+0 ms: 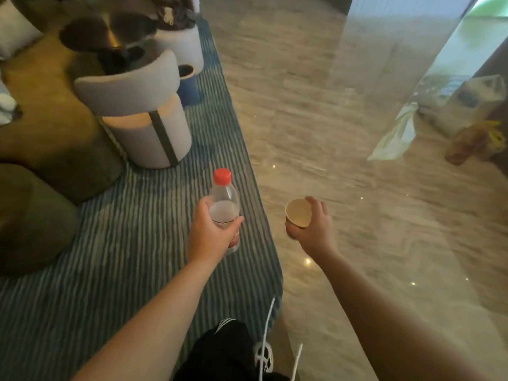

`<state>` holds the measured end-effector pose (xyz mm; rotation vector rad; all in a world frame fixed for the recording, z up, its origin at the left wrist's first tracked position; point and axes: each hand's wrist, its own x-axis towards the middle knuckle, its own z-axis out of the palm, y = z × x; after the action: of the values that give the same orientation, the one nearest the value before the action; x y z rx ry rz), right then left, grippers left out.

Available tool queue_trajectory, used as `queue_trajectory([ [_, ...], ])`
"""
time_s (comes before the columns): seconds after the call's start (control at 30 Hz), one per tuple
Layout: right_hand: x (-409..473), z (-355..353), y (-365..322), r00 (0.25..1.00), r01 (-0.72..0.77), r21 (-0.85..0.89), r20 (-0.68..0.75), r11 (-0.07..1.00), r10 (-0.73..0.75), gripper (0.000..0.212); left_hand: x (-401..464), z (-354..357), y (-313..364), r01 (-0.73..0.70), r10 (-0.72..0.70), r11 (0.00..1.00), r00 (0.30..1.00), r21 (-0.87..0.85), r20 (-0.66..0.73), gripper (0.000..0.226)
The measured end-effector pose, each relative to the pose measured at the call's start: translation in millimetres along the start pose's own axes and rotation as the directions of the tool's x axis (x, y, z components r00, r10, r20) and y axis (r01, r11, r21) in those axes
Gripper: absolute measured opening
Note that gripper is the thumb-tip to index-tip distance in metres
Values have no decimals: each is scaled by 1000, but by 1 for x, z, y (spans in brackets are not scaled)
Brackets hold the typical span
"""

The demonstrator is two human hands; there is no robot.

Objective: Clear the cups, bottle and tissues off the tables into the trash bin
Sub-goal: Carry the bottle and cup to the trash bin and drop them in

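my left hand point(209, 237) grips the bottle point(224, 204), my right hand point(313, 229) the paper cup point(298, 213). blue bin point(188, 83) sits far ahead of both; i should carry level and release only directly above its mouth.

Floor point(343, 160) open ahead; chair point(143, 114) left.

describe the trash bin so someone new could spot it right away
Follow the striped blue-green rug up its right edge to the two pale round chairs. The trash bin stands between them at the rug's edge: the only blue thing there, small, with a dark open top.
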<state>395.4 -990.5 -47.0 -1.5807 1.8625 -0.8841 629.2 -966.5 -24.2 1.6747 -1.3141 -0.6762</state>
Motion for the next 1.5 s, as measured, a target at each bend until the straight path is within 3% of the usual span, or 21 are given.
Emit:
queue_trajectory([
  [0.37, 346, 53, -2, 997, 57, 3, 49, 998, -57, 78, 309, 141, 0, -25, 26, 1000, 995, 14, -96, 69],
  [0.7, 684, 83, -83, 990, 99, 12, 97, 995, -99, 80, 630, 202, 54, 76, -83, 996, 972, -44, -218, 68],
  [0.97, 905, 154, -125, 966, 188, 31, 174, 982, -191, 76, 835, 252, 40, 102, -119, 992, 950, -72, -289, 65],
  [1.3, 1251, 261, -194, 882, 319, 53, 349, 946, -317, 78, 1161, 317, 28, 177, -231, 971, 859, -158, -456, 60],
  [1.5, 1384, 325, -253, 820, 373, 64, 444, 926, -361, 77, 1289, 310, 13, 267, -343, 939, 791, -217, -507, 60],
])
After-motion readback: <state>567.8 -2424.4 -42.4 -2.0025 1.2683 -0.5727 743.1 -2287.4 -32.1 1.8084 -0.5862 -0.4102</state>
